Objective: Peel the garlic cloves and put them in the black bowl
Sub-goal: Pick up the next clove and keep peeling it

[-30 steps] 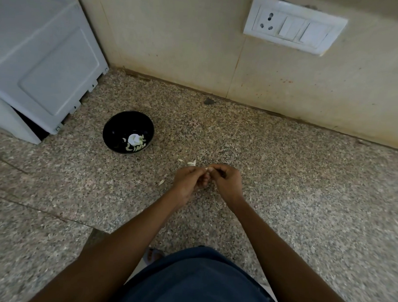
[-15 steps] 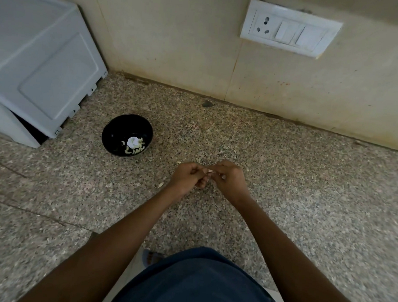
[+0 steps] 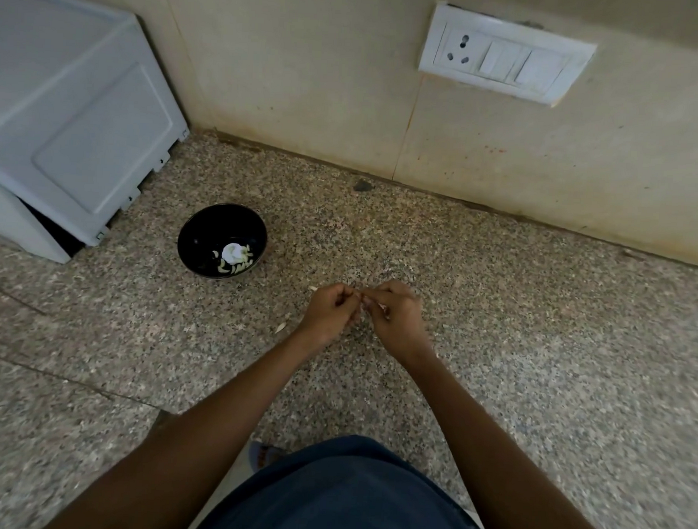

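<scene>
The black bowl (image 3: 205,230) sits on the speckled granite counter, left of centre, holding several pale peeled cloves and a white garlic piece (image 3: 233,253). To its right, my left hand (image 3: 329,313) and my right hand (image 3: 397,320) meet fingertip to fingertip just above the counter. Both pinch a small garlic clove (image 3: 362,299) between them; only a pale sliver of it shows, the rest is hidden by curled fingers.
A white appliance (image 3: 73,124) stands at the back left, close to the bowl. Bits of garlic skin (image 3: 280,328) lie on the counter by my left hand. The tiled wall carries a socket and switch plate (image 3: 504,69).
Both hands stay pinched together on the clove, working it slightly. The bowl has not moved.
</scene>
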